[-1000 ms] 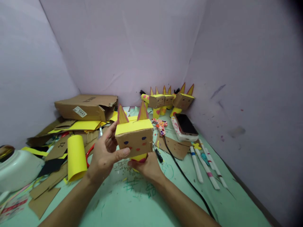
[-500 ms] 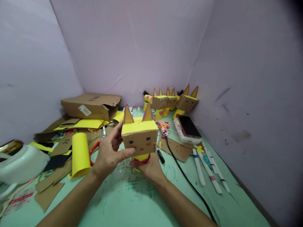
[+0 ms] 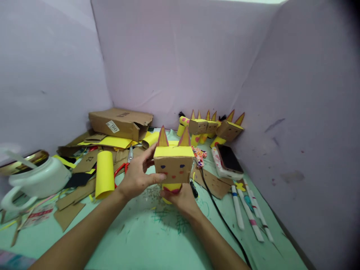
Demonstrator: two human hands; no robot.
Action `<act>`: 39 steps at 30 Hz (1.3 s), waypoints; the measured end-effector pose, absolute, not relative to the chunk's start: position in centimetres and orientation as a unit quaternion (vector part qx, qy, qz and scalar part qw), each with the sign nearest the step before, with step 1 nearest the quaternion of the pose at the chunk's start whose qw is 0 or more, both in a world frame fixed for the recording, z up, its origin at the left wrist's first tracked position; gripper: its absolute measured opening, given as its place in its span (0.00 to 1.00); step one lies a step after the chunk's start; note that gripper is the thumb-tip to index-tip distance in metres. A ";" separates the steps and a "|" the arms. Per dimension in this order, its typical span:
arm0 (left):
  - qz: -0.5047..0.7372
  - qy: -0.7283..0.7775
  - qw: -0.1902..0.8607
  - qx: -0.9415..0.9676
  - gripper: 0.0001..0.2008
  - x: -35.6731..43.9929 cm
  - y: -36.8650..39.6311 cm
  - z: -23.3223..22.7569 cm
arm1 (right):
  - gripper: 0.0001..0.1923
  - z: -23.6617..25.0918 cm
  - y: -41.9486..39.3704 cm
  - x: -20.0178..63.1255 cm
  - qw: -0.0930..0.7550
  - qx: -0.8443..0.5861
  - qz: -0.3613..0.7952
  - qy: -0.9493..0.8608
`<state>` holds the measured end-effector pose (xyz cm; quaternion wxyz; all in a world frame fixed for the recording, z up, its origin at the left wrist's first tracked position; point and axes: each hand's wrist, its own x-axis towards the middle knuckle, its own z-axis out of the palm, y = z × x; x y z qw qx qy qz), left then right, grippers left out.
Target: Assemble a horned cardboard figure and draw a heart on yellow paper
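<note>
— What have you got hold of there?

— A cardboard cat head (image 3: 173,166), a boxy brown cube with a flat yellow paper top, two pointed ears edged in pink, and a drawn face: blue eyes, red cheeks. My left hand (image 3: 137,176) grips its side, thumb across the front lower edge, fingers closed round the back. My right hand (image 3: 181,198) is closed on the yellow paper tube (image 3: 171,188) under it. I hold the piece above the green tabletop (image 3: 146,240), near its middle.

— Anything readable around?

— The torn corrugated box (image 3: 120,123) behind carries a white label reading 1043, upside down. A cardboard scrap (image 3: 89,160) shows 23. Beside it stands a smooth yellow paper roll (image 3: 104,179); finished cat figures (image 3: 213,127) line the corner.
</note>
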<state>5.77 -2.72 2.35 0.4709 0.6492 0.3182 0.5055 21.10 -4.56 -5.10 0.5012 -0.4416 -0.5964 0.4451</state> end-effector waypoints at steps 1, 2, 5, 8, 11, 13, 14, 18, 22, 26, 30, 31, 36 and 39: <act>0.504 0.317 0.472 0.650 0.42 5.7 -2.6 2.4 | 0.21 -5.1 -4.5 21.3 0.484 -0.435 0.455 -0.608; 0.504 0.316 0.472 0.651 0.42 5.5 -2.5 2.4 | 0.21 -5.0 -4.4 21.6 0.468 -0.427 0.464 -0.619; 0.502 0.318 0.470 0.653 0.43 5.3 -2.4 2.4 | 0.16 -5.0 -4.3 21.9 0.446 -0.418 0.475 -0.633; 0.503 0.320 0.455 0.661 0.42 5.2 -2.5 2.4 | 0.12 -5.1 -4.5 21.7 0.456 -0.417 0.463 -0.635; 0.499 0.316 0.441 0.675 0.42 5.1 -2.5 2.4 | 0.09 -5.2 -4.6 21.4 0.466 -0.412 0.454 -0.638; 0.492 0.321 0.427 0.687 0.42 5.0 -2.5 2.4 | 0.08 -5.3 -4.7 21.2 0.469 -0.411 0.451 -0.638; 0.488 0.325 0.420 0.693 0.43 4.9 -2.4 2.4 | 0.08 -5.4 -4.7 21.1 0.471 -0.411 0.450 -0.638; 0.471 0.337 0.402 0.710 0.44 4.5 -2.2 2.3 | 0.09 -5.9 -4.6 21.1 0.477 -0.409 0.448 -0.636; 0.467 0.344 0.398 0.710 0.44 4.4 -2.2 2.2 | 0.10 -6.3 -4.5 21.1 0.478 -0.407 0.451 -0.635; 0.464 0.351 0.398 0.709 0.44 4.4 -2.2 2.3 | 0.11 -6.2 -4.5 21.1 0.476 -0.411 0.453 -0.632; 0.465 0.307 0.450 0.697 0.47 4.5 -2.4 2.3 | 0.09 -5.9 -4.6 21.0 0.478 -0.412 0.453 -0.630; 0.471 0.286 0.475 0.686 0.48 4.5 -2.4 2.2 | 0.08 -5.9 -4.6 21.0 0.478 -0.412 0.455 -0.628; 0.483 0.239 0.550 0.638 0.53 3.9 -1.5 0.7 | 0.10 -5.3 -4.5 21.4 0.495 -0.410 0.465 -0.609; 0.454 0.256 0.569 0.636 0.49 3.7 -0.8 -0.3 | 0.15 -4.8 -4.3 22.0 0.511 -0.411 0.458 -0.600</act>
